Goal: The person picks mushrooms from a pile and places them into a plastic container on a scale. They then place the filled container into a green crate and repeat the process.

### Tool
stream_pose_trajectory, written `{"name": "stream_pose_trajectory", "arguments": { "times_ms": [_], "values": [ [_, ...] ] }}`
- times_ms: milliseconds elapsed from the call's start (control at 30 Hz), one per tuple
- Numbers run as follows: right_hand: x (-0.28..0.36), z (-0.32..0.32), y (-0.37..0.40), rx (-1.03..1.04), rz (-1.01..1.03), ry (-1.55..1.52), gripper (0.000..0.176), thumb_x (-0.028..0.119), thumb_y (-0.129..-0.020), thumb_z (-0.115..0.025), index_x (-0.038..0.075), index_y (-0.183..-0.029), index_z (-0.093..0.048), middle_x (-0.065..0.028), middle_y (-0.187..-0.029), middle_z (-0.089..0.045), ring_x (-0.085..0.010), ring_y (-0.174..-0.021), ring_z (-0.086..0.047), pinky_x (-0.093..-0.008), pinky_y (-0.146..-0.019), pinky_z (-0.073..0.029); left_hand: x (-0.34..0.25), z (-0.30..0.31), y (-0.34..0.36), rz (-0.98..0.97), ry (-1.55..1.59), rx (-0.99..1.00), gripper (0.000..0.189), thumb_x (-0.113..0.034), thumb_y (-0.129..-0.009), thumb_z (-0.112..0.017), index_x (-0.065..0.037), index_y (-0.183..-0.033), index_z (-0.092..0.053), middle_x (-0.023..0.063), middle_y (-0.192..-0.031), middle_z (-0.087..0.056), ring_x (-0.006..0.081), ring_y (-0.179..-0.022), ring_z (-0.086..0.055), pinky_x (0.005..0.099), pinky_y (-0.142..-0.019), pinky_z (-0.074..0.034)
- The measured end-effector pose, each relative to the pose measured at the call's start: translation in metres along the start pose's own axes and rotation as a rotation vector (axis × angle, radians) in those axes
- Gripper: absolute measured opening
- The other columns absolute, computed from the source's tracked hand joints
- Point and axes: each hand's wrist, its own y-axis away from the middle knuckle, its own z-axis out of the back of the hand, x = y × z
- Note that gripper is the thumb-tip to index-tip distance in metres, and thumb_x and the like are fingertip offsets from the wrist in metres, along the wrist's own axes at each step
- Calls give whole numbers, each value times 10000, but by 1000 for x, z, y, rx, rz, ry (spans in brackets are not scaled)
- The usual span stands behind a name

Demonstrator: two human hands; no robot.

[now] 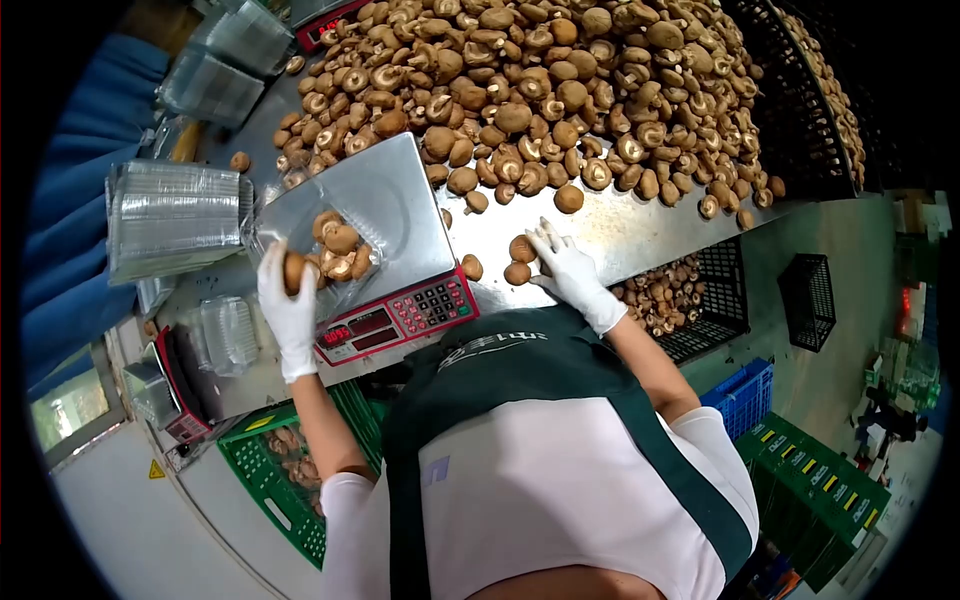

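My gloved left hand (287, 312) is closed around a brown mushroom (293, 272) at the left side of a clear plastic tray (352, 292). Several shiitake mushrooms (340, 240) lie in that tray, which rests on the metal plate of a red weighing scale (400, 185). The scale's keypad (430, 305) faces me, and its red digits are lit. On the steel table to the right, my gloved right hand (572, 272) has its fingers spread beside two mushrooms (519, 258), the fingertips against them. Another mushroom (472, 267) lies by the scale's edge.
A large heap of mushrooms (560, 90) covers the back of the table. Stacked clear trays (175, 215) stand at left, near a second scale (180, 390). Black crates (715, 295) with mushrooms sit at right; a green crate (290, 470) holding packed mushrooms is below left.
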Motion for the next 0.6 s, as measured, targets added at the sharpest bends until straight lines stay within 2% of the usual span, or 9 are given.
{"name": "stream_pose_trajectory", "arguments": {
  "times_ms": [33,100,167,233,267,400,433,500,600],
  "values": [
    [-2,4,-7,3,9,-4,786,245,-675,-755,190,-1358,-370,-120,-1342,-412,-314,-1030,-523,-381,-727,-535,8,-2,13,-15,-132,37,480,-205,-794,-668,-98,-1245,-544,140,-1275,-511,294,-1193,-481,429,-1006,-369],
    [-6,12,-19,226,193,83,667,238,-703,-722,197,-1297,-423,-71,-1254,-469,-305,-983,-539,-381,-695,-531,11,-11,29,12,-390,72,570,-335,-793,-657,-135,-1300,-493,117,-1342,-458,300,-1275,-397,524,-1038,-284],
    [-19,6,-27,137,231,10,459,236,-744,-674,172,-1178,-539,-27,-1050,-588,-275,-929,-579,-370,-698,-527,7,-18,32,90,-311,45,621,-397,-794,-652,-158,-1333,-456,97,-1362,-444,300,-1297,-366,556,-1047,-243],
    [-35,-7,-38,-14,173,-184,405,235,-744,-678,149,-1131,-594,-61,-968,-638,-276,-931,-603,-360,-736,-526,2,-24,33,84,-304,38,657,-409,-785,-656,-166,-1354,-433,94,-1369,-439,305,-1303,-356,566,-1048,-231],
    [-24,8,-44,58,-20,-272,399,247,-747,-675,141,-1128,-617,-114,-954,-653,-301,-878,-626,-357,-754,-522,-1,-29,34,90,-291,39,683,-415,-777,-659,-170,-1366,-416,93,-1372,-435,308,-1305,-351,573,-1048,-224],
    [17,51,-82,79,-143,-751,462,180,-769,-694,99,-1211,-588,-115,-1083,-662,-138,-991,-622,-273,-856,-483,-28,-39,29,82,-249,67,779,-413,-733,-688,-149,-1390,-363,109,-1384,-413,302,-1316,-328,575,-1057,-199],
    [30,55,-94,-45,-26,-717,463,174,-766,-693,98,-1211,-588,-111,-1079,-664,-135,-985,-624,-276,-858,-485,-34,-41,28,69,-223,71,800,-403,-723,-700,-137,-1393,-354,115,-1386,-407,300,-1317,-327,571,-1058,-198],
    [66,70,-118,-73,97,-821,443,152,-773,-705,106,-1201,-603,-41,-1085,-647,-96,-889,-606,-221,-745,-489,-40,-45,26,65,-183,94,850,-373,-699,-725,-123,-1405,-323,125,-1390,-397,296,-1318,-326,564,-1061,-198],
    [127,77,-149,-269,369,-554,425,194,-777,-696,105,-1180,-595,-108,-1078,-634,-190,-944,-620,-298,-751,-522,-45,-48,25,38,-148,89,921,-324,-679,-745,-98,-1428,-259,147,-1422,-337,300,-1316,-325,560,-1058,-208]
  ]
}}
